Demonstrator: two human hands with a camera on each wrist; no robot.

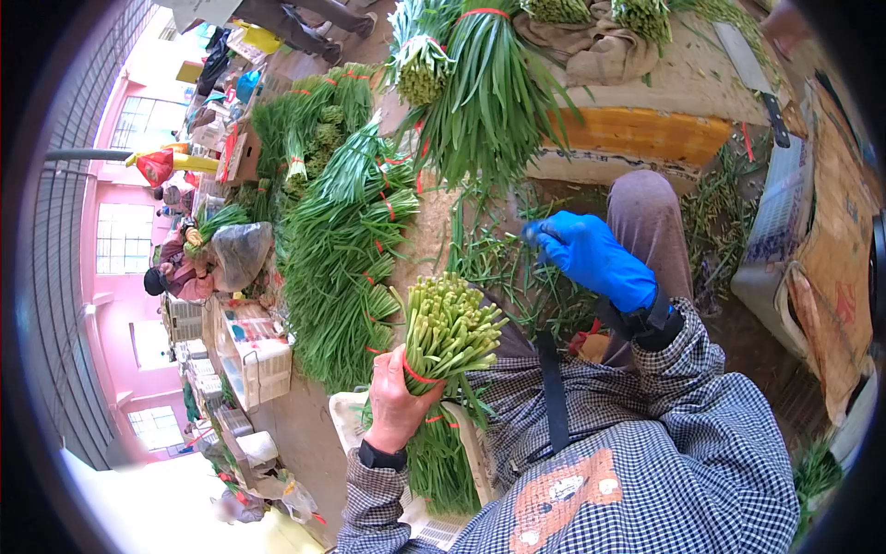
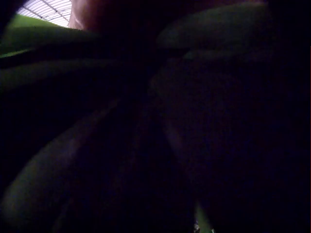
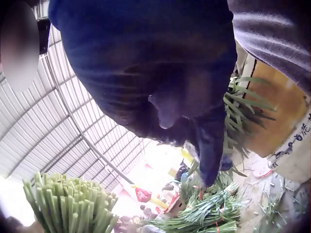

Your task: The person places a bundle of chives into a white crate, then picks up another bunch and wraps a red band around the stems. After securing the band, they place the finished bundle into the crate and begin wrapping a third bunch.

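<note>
My bare left hand point(image 1: 399, 406) grips a bundle of green stalks point(image 1: 448, 337) around its red band, with the cut ends fanned upward and the leaves hanging below. In the right wrist view the bundle's cut ends point(image 3: 73, 206) show at the lower left. The left wrist view is nearly black, with dim green leaves point(image 2: 48, 70) close to the lens. My right hand point(image 1: 600, 258), in a blue glove, is apart from the bundle, above loose green scraps point(image 1: 498, 263). In the right wrist view the gloved hand point(image 3: 170, 73) has its fingers loosely bent, and nothing held shows.
Tied green bundles point(image 1: 341, 268) lie in a long pile left of centre. More bundles point(image 1: 489, 92), a cloth point(image 1: 604, 51) and a knife point(image 1: 743, 60) lie on the board at the top. A white crate point(image 1: 346, 420) holds greens beside my left sleeve. People are in the background.
</note>
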